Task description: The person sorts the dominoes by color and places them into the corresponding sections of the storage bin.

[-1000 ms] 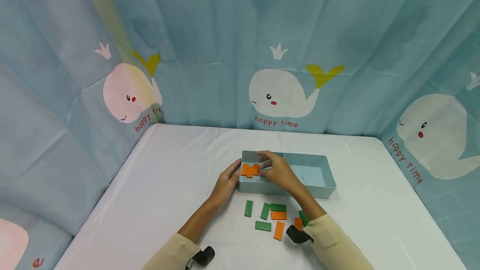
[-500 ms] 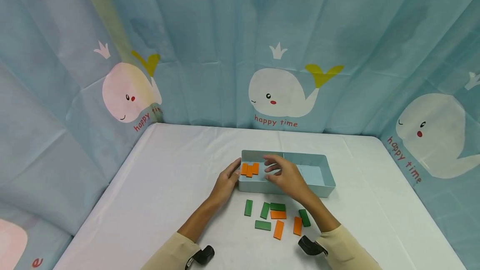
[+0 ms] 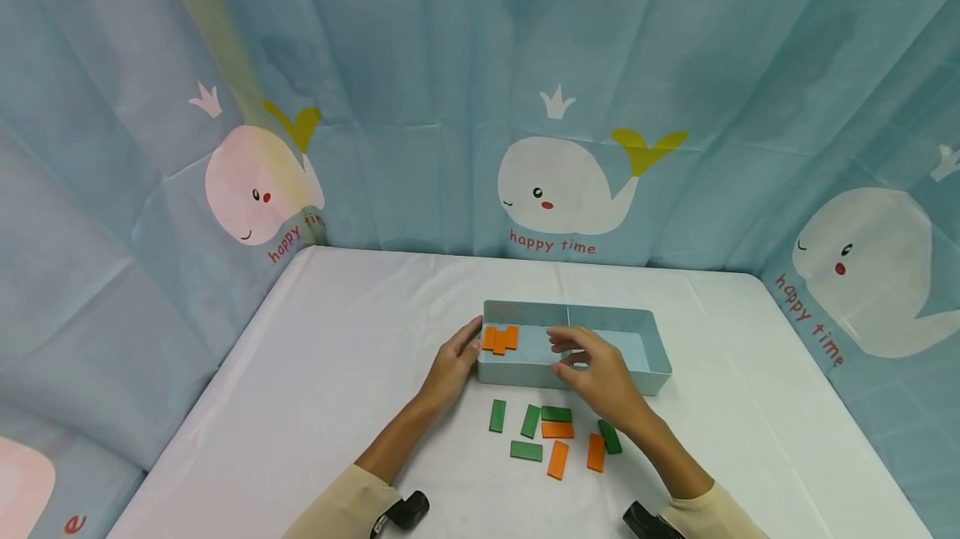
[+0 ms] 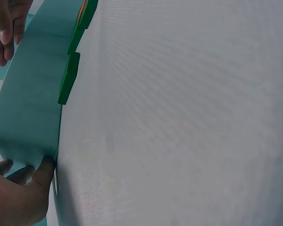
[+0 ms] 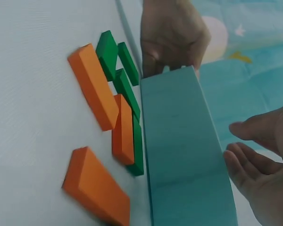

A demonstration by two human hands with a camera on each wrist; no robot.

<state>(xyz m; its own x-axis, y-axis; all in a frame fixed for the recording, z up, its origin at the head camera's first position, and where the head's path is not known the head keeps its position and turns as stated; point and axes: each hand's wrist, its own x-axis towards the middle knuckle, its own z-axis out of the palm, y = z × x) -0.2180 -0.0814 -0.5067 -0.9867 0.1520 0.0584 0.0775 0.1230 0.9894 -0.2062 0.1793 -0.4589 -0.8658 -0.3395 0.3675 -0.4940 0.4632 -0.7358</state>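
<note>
A light blue divided box [image 3: 525, 373] stands on the white table. At its left end wall, my left hand [image 3: 450, 364] rests with the fingers lying along the outside; the left wrist view shows the fingertips against the wall. My right hand [image 3: 596, 368] hovers over the box near the divider, thumb and fingers curved apart with nothing between them. Inside the left compartment, 3 orange blocks [image 3: 499, 342] lie side by side near the left wall. In front of the box lie several flat green blocks [image 3: 527, 451] and 3 orange blocks [image 3: 557, 461].
The thin divider [image 3: 567, 316] splits the box into two compartments. A white cloth covers the table [image 3: 360, 314]. Behind it hangs a blue curtain [image 3: 420, 189] with whale prints. Black wrist cameras [image 3: 408, 511] sit at both sleeves.
My right hand has drawn away from the orange blocks in the box, moving right toward the divider. An orange block and a green block under that forearm show fully. The left hand has stayed put.
</note>
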